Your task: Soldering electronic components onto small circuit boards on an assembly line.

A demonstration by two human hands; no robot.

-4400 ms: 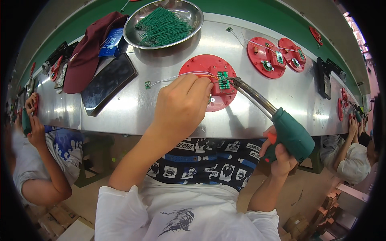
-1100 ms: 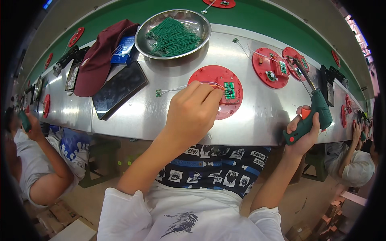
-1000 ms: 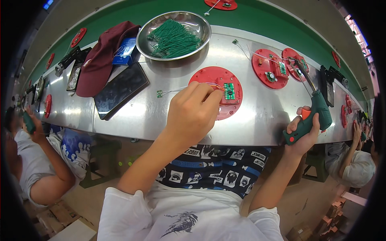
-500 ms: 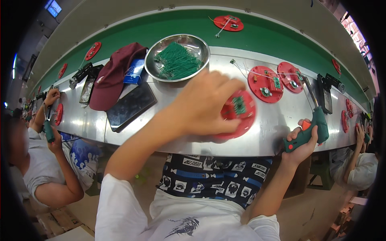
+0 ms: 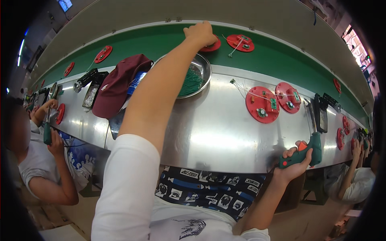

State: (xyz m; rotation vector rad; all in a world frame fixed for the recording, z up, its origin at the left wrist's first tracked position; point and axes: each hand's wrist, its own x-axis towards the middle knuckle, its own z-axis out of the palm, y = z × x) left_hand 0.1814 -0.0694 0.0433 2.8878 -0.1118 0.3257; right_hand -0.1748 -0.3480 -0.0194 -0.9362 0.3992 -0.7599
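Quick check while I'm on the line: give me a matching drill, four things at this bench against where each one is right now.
Things:
1. left hand
2. right hand
3. maroon cap
4. metal bowl

Places:
A. at the bench's near edge, gripping a green soldering tool
B. left of the bowl, on the steel bench
C. on a red disc on the green belt
D. under the outstretched left forearm, holding green wires

Pairs: 1-C, 2-A, 3-B, 4-D

Cap (image 5: 120,82) left of bowl (image 5: 203,68); discs (image 5: 262,104) right.
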